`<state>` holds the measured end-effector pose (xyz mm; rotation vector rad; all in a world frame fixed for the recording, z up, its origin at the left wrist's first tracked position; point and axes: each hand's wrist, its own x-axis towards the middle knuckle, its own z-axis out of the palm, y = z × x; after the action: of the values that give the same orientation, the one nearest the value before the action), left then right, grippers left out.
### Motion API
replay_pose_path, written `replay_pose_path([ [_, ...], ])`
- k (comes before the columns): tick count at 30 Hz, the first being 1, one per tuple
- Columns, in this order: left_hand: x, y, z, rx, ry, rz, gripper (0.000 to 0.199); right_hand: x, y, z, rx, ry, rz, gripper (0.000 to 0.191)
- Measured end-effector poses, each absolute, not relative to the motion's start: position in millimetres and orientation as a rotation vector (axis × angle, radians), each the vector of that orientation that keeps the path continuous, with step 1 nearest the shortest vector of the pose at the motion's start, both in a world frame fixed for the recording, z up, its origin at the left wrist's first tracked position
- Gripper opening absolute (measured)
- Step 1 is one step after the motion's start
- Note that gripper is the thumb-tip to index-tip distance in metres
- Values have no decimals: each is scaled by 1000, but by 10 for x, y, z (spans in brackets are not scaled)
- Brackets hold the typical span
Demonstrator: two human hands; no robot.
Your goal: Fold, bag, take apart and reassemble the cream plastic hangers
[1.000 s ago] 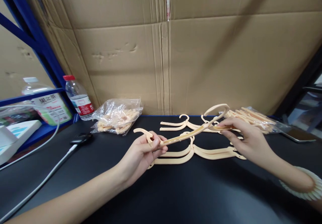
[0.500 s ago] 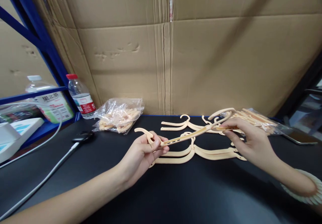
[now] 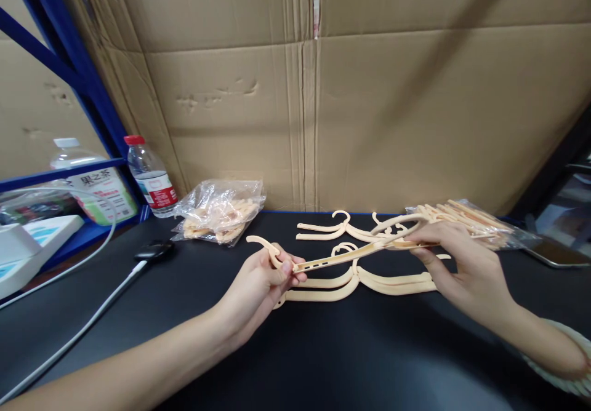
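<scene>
A cream plastic hanger (image 3: 339,258) is held up above the black table between both hands. My left hand (image 3: 265,279) pinches its left end, where a curved end piece (image 3: 261,240) sticks up to the left. On the right, my right hand (image 3: 455,260) grips the hanger's other side near its large hook, fingers over the top and thumb below. Beneath it lie more cream hanger pieces (image 3: 399,282) with hooks pointing away. Another set (image 3: 318,232) rests farther back. My right hand hides part of the pieces behind it.
A clear bag of cream parts (image 3: 221,214) lies at the back left, another bag (image 3: 466,217) at the back right beside a phone (image 3: 554,257). A red-capped bottle (image 3: 152,180), black device (image 3: 154,251) and white cable (image 3: 83,331) are left. Cardboard (image 3: 231,109) stands behind.
My right hand has moved slightly down and to the right, and the hanger's right side with its hook has tilted lower. My left hand stays almost in place.
</scene>
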<state>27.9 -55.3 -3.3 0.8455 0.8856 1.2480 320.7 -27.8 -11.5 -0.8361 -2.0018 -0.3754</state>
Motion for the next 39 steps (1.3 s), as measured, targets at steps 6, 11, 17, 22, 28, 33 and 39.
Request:
replay_pose_path([
  [6,263,-516,-71,870,935,1308,19,3130,-350,-109,-845,-2007,-440,13],
  [11,252,-478,-99,874,940,1357,18,3106,-379,-85,-883,-2021,-528,11],
  [17,263,-495,-56,811,949,1424,15,3216,-276,-140,-971,-2175,-611,16],
  [22,290,-539,-4,841,943,1414,5,3263,-236,-135,-1032,-2186,-392,16],
  [28,308,-730,-83,1728,940,1090,13,3293,-234,-44,-1135,-2138,-16,19],
  [33,287,-863,-119,2716,720,986,37,3280,-283,4,-1137,-2194,257,25],
  [39,223,-767,-143,2940,987,985,48,3242,-361,108,-1121,-2299,725,29],
])
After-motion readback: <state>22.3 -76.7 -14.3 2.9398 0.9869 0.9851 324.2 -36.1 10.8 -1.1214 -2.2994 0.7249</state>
